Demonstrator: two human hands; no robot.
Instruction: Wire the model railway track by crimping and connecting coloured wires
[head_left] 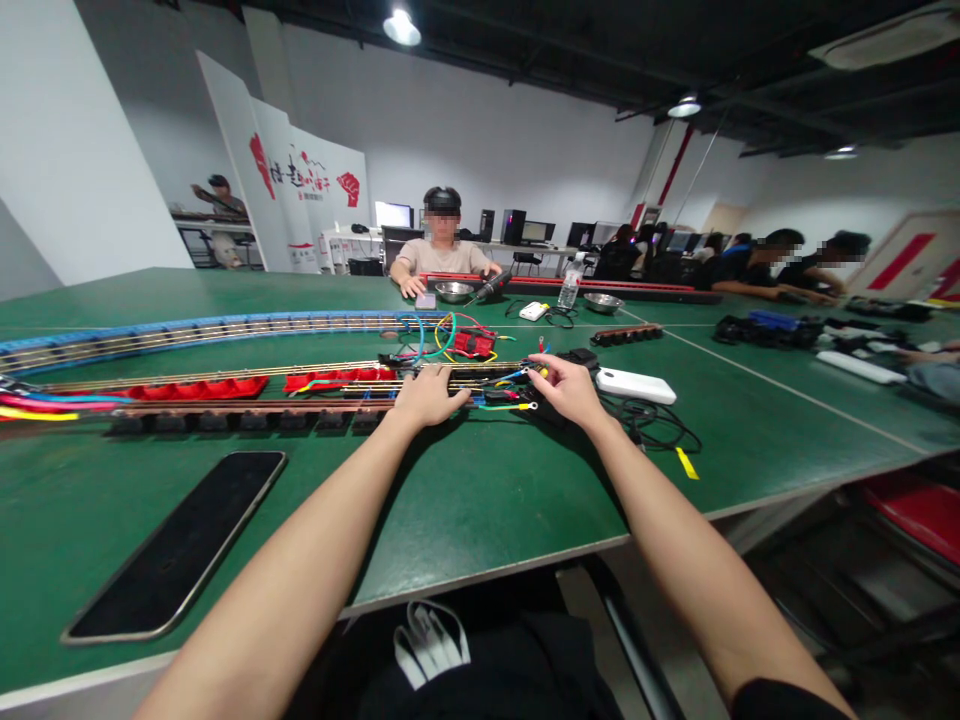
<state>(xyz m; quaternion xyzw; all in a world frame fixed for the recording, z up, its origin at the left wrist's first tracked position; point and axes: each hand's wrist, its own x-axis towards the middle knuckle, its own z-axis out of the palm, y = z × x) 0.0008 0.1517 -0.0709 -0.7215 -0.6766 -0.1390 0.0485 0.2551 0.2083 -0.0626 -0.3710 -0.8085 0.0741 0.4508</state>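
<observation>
My left hand [431,395] lies palm down across a long rail assembly [247,406] with copper-coloured bars and black feet. Its thumb is spread away from the fingers, toward the right. At the rail's right end, the fingers of my right hand [568,388] pinch a blue wire [512,377] near its tip. Between the hands, a green-yellow wire [501,407] with a ring terminal points right. Red trays [199,388] sit behind the copper bars. Beyond the hands, coloured wires loop around a red block [474,344].
A phone [180,540] lies front left; a curved blue track [187,328] runs behind. To the right are a white box-shaped device [636,386], black cable [664,425] and yellow tag [687,463]. Across the table sit a person [442,255], a power drill [493,286], metal bowl [454,291] and bottle [571,281].
</observation>
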